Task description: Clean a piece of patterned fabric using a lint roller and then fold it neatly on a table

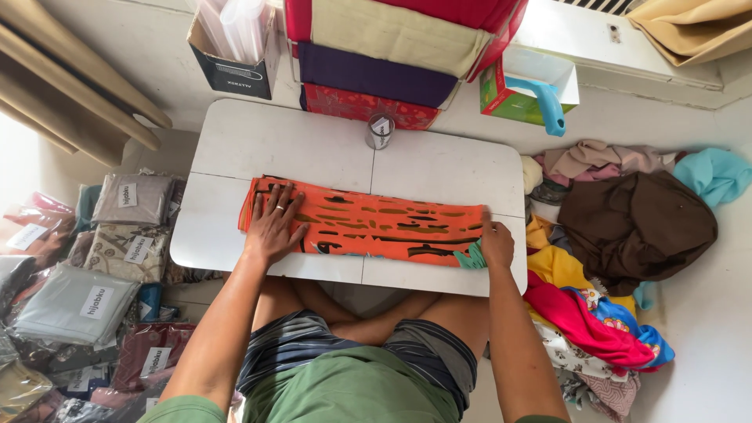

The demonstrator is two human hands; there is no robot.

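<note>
An orange cloth with black streaks (376,227) lies folded into a long strip across a low white folding table (313,141). My left hand (274,227) rests flat on the cloth's left end, fingers spread, a ring on one finger. My right hand (495,244) pinches the cloth's right end near a teal patch at the table's front right corner. My crossed legs sit under the table's near edge.
A small metal tin (380,131) stands at the table's back middle. Packaged fabrics in clear bags (86,290) pile up on the left floor. Loose coloured cloths (619,235) heap on the right. Stacked fabric boxes (376,63) and a cardboard box (235,55) sit behind.
</note>
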